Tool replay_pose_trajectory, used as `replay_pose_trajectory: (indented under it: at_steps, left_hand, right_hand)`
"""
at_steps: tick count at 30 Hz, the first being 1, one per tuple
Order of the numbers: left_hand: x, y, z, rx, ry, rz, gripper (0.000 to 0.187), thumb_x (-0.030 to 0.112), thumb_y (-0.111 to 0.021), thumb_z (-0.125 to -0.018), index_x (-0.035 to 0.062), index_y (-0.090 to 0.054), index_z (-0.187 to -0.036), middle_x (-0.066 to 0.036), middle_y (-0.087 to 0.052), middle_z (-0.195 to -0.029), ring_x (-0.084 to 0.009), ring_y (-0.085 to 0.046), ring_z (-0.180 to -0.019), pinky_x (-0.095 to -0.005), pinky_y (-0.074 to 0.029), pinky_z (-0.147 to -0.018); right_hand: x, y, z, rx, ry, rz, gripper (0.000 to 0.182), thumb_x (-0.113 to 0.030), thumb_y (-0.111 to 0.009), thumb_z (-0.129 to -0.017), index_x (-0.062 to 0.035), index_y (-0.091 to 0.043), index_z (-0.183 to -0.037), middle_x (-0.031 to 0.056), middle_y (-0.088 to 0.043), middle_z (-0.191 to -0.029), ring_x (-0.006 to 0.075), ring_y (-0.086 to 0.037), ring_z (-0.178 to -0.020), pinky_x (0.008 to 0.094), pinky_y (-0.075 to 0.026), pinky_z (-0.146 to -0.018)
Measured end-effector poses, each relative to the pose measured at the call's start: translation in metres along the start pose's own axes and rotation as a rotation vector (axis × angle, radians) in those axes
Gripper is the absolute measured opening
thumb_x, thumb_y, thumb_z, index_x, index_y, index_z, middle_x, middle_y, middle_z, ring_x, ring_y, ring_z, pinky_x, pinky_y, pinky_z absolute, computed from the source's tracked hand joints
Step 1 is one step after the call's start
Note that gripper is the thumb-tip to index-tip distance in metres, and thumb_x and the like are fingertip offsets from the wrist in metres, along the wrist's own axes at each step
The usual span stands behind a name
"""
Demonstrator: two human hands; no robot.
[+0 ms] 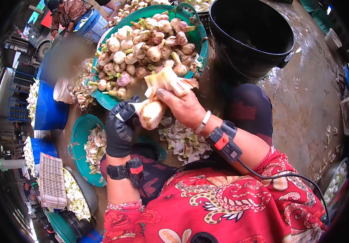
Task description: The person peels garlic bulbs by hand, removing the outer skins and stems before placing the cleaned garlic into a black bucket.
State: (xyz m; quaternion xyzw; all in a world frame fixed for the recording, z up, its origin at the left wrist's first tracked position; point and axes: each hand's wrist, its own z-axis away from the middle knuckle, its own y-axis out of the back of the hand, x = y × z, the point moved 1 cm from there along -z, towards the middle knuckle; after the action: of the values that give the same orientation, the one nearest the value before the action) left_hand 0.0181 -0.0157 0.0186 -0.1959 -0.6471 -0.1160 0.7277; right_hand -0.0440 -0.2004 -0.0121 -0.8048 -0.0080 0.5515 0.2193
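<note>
Head view — garlic bulb [151,116] pinched in right hand [183,108] — left hand [120,127] curled onto its side.

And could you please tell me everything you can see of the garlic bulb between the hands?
The bulb is plump and rounded, cream-white with brownish patches. Torn, papery-looking skin with ragged, browned edges spreads above it in the picture; whether this is still attached is unclear. The black-gloved left hand holds the bulb's left side, while the bare right hand grasps the skin, thumb uppermost. The bulb is held up between the person's body and the teal tub.
</note>
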Motion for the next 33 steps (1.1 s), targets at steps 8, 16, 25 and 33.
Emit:
replay_pose_trajectory:
  at_steps: [8, 16, 25, 33]
  left_hand:
    - [-0.002, 0.034, -0.005, 0.112, -0.333, -0.268, 0.025, 0.013, -0.060, -0.088, -0.0039, -0.062, -0.106, -0.009, -0.065, -0.105, -0.0164, -0.062, -0.091, -0.0285, -0.048, -0.085]
    - [0.022, -0.028, 0.001, 0.006, -0.073, -0.268, 0.027, 0.006, -0.065, -0.083, -0.0020, -0.061, -0.109, -0.010, -0.064, -0.110, -0.0130, -0.060, -0.093, -0.0276, -0.050, -0.081]
    - [0.035, -0.038, -0.007, -0.106, -0.111, -0.622, 0.025, 0.005, -0.068, -0.080, -0.0021, -0.064, -0.104, -0.010, -0.068, -0.104, -0.0135, -0.063, -0.090, -0.0284, -0.050, -0.081]
    - [0.030, -0.024, -0.009, 0.018, -0.130, -0.582, 0.024, 0.012, -0.067, -0.084, -0.0013, -0.064, -0.104, -0.007, -0.068, -0.097, -0.0135, -0.063, -0.083, -0.0273, -0.051, -0.073]
  right_hand:
    - [-0.027, 0.025, 0.007, -0.750, -0.423, 0.872, 0.031, -0.005, -0.063, -0.081, -0.0013, -0.056, -0.111, 0.0102, -0.063, -0.094, 0.0161, -0.062, -0.088, 0.0325, -0.051, -0.079]
    - [-0.016, 0.013, 0.001, -0.270, -0.486, -0.022, 0.042, -0.003, -0.074, -0.074, -0.0064, -0.056, -0.112, 0.0049, -0.058, -0.096, 0.0119, -0.059, -0.083, 0.0248, -0.051, -0.069]
    - [-0.014, 0.015, -0.002, -0.228, -0.040, 0.397, 0.022, -0.005, -0.073, -0.073, -0.0053, -0.062, -0.092, 0.0036, -0.057, -0.087, 0.0100, -0.058, -0.074, 0.0271, -0.048, -0.063]
    - [-0.011, 0.003, 0.010, -0.354, 0.275, 0.687, 0.012, -0.002, -0.062, -0.068, -0.0037, -0.052, -0.076, 0.0140, -0.053, -0.075, 0.0353, -0.056, -0.072, 0.0411, -0.047, -0.063]
